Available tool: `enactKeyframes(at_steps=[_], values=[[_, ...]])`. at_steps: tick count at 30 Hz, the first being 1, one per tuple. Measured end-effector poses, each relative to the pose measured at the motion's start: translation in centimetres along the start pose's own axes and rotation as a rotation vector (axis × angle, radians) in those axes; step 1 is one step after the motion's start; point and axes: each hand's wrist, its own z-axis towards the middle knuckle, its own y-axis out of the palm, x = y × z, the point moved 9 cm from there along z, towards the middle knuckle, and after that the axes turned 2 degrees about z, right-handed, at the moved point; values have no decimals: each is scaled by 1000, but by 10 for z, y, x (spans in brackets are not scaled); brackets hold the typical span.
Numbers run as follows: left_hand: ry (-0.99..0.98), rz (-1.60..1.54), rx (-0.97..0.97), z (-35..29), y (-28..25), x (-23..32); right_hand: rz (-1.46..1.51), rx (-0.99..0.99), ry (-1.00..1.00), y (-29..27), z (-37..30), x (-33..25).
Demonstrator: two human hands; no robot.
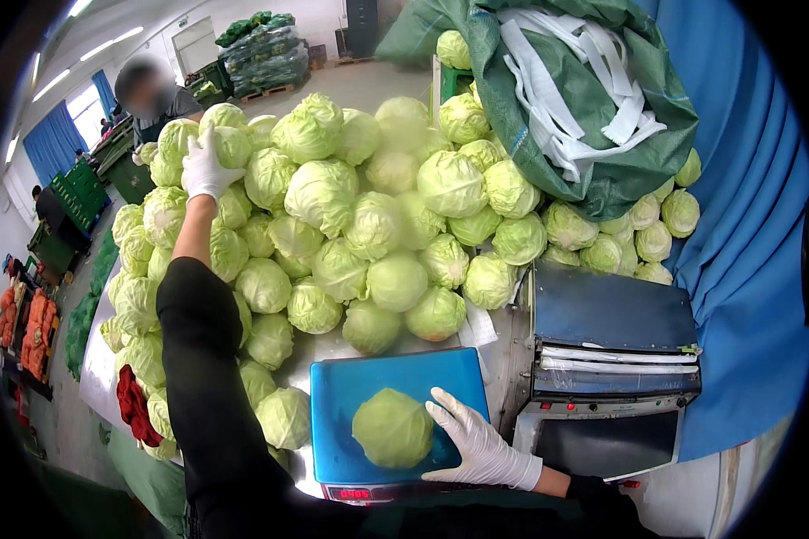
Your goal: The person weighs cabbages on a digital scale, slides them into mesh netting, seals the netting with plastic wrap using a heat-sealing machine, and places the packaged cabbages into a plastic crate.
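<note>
My left hand (209, 168), in a white glove, reaches to the far left of a big heap of pale green cabbages. Its fingers and thumb are curved around the near left side of one cabbage (234, 146) on top of the heap. Close to me, a single round cabbage (392, 429) sits on the blue platform of a digital scale (342, 375). Beside that cabbage's right side is my right hand (476, 445), gloved too, with fingers and thumb spread over the platform. It looks barely apart from the cabbage or just touching it.
Right of the scale stands a dark sealing machine (611, 310). A green woven sack (530, 162) with white strips (593, 81) lies over cabbages at the back right. A red cloth (135, 409) lies at the left edge. Blue curtains (737, 225) hang right; another person (153, 99) stands beyond the heap.
</note>
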Motion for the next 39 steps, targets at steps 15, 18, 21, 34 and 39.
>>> enactKeyframes(at_steps=[15,18,21,34,39], values=[[-6,-939,364,-55,-66,-5,29,-52,61,21,7,8],[169,-1031,243,-76,-82,60,36,-23,65,22,5,11],[504,-770,306,-106,-106,137,36,-25,65,22,5,8],[326,-384,-147,-103,38,252,33,-32,25,20,2,3],[610,-404,117,-112,-16,263,29,-28,21,19,3,13]])
